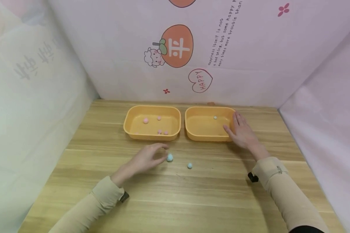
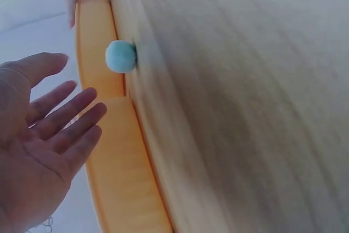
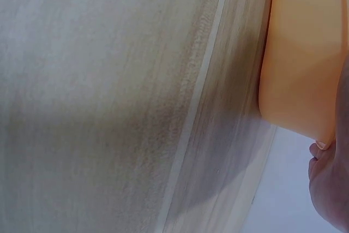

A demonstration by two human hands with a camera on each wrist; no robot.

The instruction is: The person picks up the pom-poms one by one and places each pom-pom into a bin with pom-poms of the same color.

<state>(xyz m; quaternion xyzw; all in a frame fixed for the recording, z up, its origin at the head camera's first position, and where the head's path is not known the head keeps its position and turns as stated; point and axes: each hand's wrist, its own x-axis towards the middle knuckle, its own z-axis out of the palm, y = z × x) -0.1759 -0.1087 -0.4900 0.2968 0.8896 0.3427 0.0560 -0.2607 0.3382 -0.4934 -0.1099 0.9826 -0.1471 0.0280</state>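
Observation:
My left hand (image 1: pixel 147 157) hovers over the table with fingers spread and loosely bent, holding nothing. Close to its fingertips lies a pale blue ball (image 1: pixel 169 157), apart from the palm in the left wrist view (image 2: pixel 121 57). A smaller pale blue ball (image 1: pixel 190 165) rests farther right. My right hand (image 1: pixel 243 132) holds the right end of the right yellow tray (image 1: pixel 208 138), its thumb over the inside and its fingers along the outer side. Inside that tray sits one tiny pale ball (image 1: pixel 215 117). Several pink balls (image 1: pixel 145 120) lie in the left yellow tray (image 1: pixel 152 137).
Both trays stand side by side near the back of the wooden table (image 1: pixel 175 207), with a narrow gap between them. A printed white cloth (image 1: pixel 119 64) hangs behind, and pale cloth walls rise at left and right.

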